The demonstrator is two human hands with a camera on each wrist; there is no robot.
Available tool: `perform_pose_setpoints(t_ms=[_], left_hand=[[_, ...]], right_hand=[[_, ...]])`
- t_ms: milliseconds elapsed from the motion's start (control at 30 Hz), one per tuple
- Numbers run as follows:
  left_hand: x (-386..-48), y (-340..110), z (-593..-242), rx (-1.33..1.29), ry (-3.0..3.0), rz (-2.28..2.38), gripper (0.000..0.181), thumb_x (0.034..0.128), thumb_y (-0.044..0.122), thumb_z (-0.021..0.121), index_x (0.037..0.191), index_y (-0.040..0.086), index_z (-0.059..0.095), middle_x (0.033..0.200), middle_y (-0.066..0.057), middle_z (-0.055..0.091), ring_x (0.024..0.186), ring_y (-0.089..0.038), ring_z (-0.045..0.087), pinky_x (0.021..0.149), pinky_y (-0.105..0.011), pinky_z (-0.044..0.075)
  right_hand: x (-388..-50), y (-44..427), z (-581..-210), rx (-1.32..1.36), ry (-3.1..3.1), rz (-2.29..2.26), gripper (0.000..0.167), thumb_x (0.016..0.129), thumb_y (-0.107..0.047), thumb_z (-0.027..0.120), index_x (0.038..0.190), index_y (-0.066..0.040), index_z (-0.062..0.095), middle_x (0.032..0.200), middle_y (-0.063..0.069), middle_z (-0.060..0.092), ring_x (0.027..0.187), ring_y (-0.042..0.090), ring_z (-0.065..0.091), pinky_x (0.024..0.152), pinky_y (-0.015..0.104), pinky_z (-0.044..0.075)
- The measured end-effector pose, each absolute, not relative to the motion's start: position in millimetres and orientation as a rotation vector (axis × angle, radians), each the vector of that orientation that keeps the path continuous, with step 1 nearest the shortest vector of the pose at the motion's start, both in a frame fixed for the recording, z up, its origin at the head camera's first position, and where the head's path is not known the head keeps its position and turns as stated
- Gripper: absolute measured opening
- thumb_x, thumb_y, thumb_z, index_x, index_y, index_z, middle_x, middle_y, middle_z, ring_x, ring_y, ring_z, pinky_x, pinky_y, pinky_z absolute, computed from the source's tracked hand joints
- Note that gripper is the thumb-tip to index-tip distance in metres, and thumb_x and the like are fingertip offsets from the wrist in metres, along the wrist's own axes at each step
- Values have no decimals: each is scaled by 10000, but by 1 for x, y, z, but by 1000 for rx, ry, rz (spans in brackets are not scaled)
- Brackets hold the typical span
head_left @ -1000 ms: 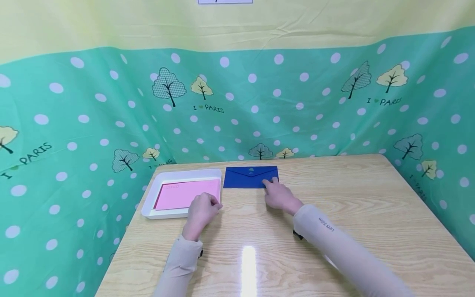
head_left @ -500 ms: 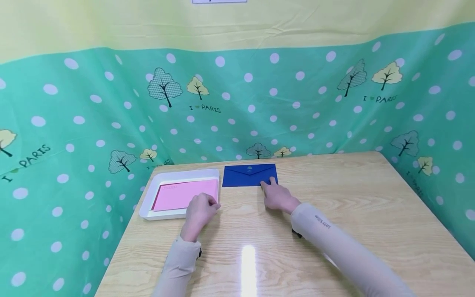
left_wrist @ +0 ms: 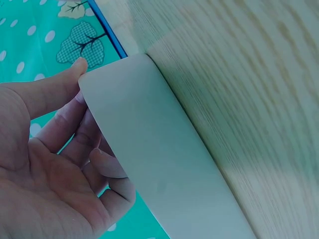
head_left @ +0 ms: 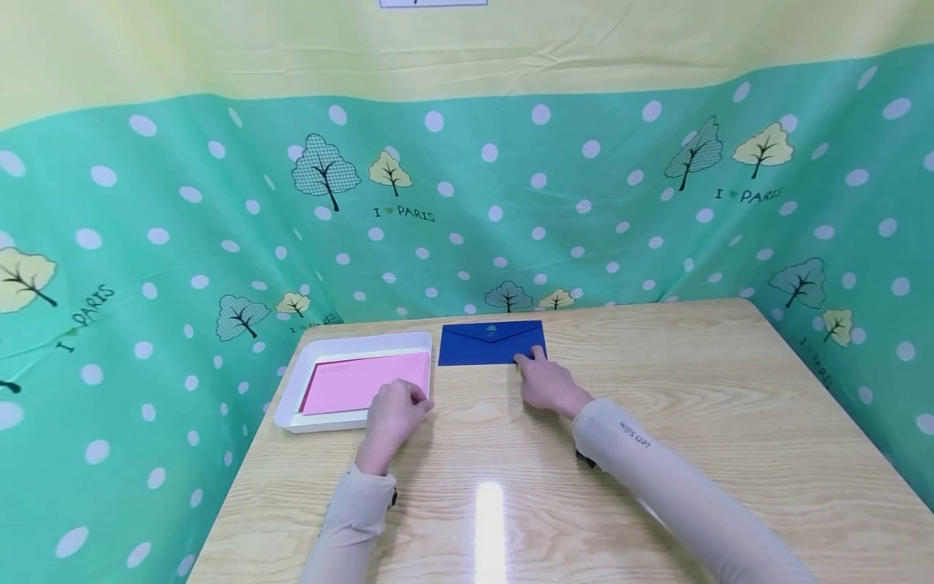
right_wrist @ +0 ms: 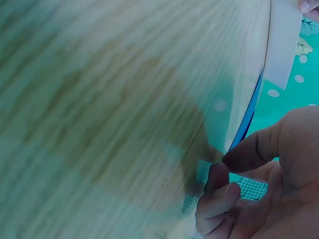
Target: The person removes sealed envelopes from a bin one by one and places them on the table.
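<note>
My left hand [head_left: 394, 418] is at the near right corner of a shallow white tray [head_left: 295, 389]. In the left wrist view its thumb and index finger pinch the corner of the tray's wall [left_wrist: 154, 129], the other fingers curled. A pink envelope [head_left: 361, 385] lies in the tray, with a dark red edge showing beneath it. To the right of the tray, a blue envelope [head_left: 489, 345] with a pointed flap lies flat. My right hand [head_left: 546, 383] rests its thumb and forefinger, spread apart, on that envelope's near right corner.
Both things stand near the far edge of a wooden table [head_left: 700, 389]. A green dotted curtain [head_left: 503, 203] hangs behind and at both sides. A light reflection shows on the tabletop near the front.
The blue envelope has slid slightly away from me under my right fingers. My left hand and the tray hold about the same place; the head view has shifted a little.
</note>
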State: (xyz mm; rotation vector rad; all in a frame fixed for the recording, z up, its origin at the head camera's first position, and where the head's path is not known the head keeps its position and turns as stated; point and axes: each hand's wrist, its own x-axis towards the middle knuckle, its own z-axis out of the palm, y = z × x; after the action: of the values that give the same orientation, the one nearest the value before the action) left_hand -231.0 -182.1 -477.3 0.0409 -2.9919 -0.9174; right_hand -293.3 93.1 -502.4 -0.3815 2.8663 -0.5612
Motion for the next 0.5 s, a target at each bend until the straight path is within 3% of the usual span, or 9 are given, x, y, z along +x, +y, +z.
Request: perform_pose_setpoints(t_ms=[500], left_hand=[[-230, -182, -475, 45, -2995, -916, 109, 908, 146, 842, 823, 99, 792, 746, 12, 693, 664, -163, 584, 629, -333, 484]], right_hand=[[-299, 95, -507, -399, 2860, -550, 589, 1024, -53, 491, 1607, -70, 411, 1627, 290, 297, 1340, 516, 517, 972, 617, 521]])
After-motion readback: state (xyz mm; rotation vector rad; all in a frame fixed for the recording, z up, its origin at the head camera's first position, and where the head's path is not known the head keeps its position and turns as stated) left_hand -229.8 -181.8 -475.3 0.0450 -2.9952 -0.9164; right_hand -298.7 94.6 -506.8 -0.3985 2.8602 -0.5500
